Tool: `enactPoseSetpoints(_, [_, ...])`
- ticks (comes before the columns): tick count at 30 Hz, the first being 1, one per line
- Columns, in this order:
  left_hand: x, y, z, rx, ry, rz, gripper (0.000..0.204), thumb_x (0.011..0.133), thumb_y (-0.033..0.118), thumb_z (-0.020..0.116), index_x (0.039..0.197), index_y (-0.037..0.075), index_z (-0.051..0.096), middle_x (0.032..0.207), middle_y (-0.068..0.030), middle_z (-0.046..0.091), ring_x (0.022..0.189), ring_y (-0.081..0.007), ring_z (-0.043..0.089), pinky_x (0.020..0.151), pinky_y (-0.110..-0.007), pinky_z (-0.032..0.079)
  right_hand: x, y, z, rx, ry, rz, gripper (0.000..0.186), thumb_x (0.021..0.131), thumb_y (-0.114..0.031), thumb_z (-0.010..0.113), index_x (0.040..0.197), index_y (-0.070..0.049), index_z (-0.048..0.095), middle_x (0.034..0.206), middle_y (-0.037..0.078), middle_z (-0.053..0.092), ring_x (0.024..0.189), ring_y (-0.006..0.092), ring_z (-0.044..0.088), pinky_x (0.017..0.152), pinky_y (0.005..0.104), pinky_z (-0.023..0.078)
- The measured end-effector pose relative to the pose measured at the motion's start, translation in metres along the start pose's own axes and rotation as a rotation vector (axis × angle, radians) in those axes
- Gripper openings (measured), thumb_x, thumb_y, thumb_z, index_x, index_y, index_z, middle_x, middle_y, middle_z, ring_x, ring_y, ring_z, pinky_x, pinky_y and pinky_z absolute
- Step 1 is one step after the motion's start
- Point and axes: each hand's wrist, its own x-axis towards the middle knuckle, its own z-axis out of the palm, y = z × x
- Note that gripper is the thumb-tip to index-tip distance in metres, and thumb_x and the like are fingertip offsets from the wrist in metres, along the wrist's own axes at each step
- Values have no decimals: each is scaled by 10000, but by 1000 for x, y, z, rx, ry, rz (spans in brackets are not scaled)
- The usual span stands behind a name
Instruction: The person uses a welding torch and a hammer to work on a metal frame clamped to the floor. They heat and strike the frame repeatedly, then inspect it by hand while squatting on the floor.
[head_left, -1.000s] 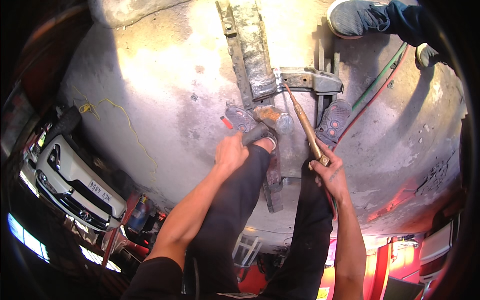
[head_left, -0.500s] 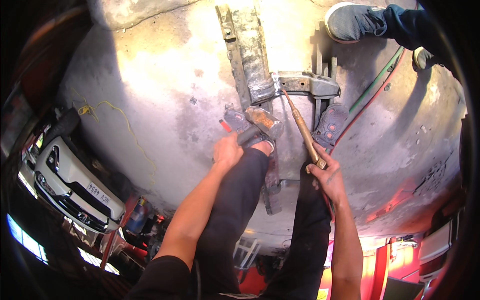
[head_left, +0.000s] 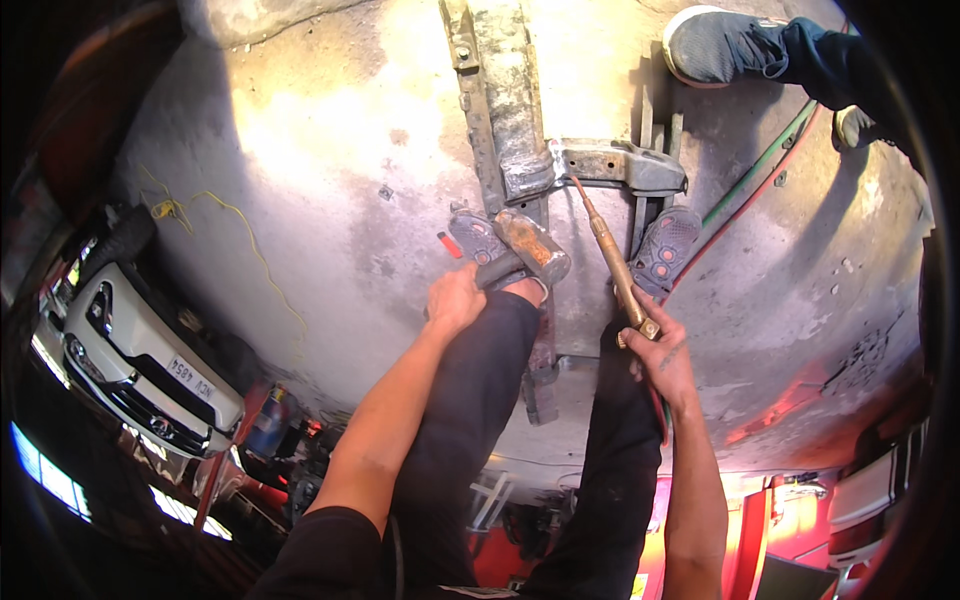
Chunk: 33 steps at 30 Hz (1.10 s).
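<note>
My left hand (head_left: pixel 457 300) is closed around the dark handle of a hammer (head_left: pixel 535 247), whose rusty, heavy head lies above my left shoe. In my right hand (head_left: pixel 660 345) is a brass gas torch (head_left: pixel 611 255), gripped near its valve. Its thin copper tip points at the joint between a worn metal beam (head_left: pixel 517 110) and a dark side bracket (head_left: pixel 600 163). A pale, bright spot shows at that joint; whether the tip touches the metal I cannot tell. The beam lies on the floor and runs down between my feet.
Green and red hoses (head_left: pixel 752 170) run along the floor at the right. Another person's shoe (head_left: pixel 712 48) stands at the far right. A yellow cord (head_left: pixel 235 225) lies at the left, near a white vehicle (head_left: pixel 140 360). By my left shoe is a small red piece (head_left: pixel 449 244).
The view has shifted slightly, so the beam and bracket appear a little further right. Both hands keep their holds, and the torch tip stays by the joint.
</note>
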Motion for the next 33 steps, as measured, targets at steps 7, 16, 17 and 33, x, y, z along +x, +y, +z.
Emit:
enactPoseSetpoints(7, [0, -5, 2, -53, 35, 20, 280, 822, 124, 625, 1083, 64, 706, 906, -265, 738, 932, -465, 715, 870, -551, 546, -3, -4, 4, -23, -1, 1, 650, 878, -26, 701, 1516, -91, 597, 767, 25, 659, 497, 99, 562, 452, 270, 456])
enactPoseSetpoints(16, [2, -3, 1, -14, 15, 20, 408, 829, 108, 610, 1218, 73, 730, 948, -271, 747, 948, -456, 725, 892, -548, 554, -4, -4, 5, -38, 4, 10, 658, 878, -40, 709, 1523, -101, 591, 760, 22, 653, 502, 96, 562, 453, 273, 456])
enactPoseSetpoints(17, [2, -3, 0, -18, 19, 21, 405, 829, 107, 611, 1214, 72, 731, 949, -270, 747, 948, -457, 725, 892, -548, 555, -4, -3, 5, -36, 4, 9, 658, 879, -42, 711, 1523, -101, 591, 759, 22, 652, 501, 97, 561, 453, 273, 456])
enactPoseSetpoints(33, [2, -5, -1, -26, 9, 33, 398, 814, 107, 615, 1192, 69, 735, 927, -266, 747, 927, -450, 728, 871, -547, 557, -3, 0, 2, -65, -8, 4, 661, 898, -12, 687, 1543, -90, 567, 903, 59, 704, 496, 98, 554, 457, 271, 462])
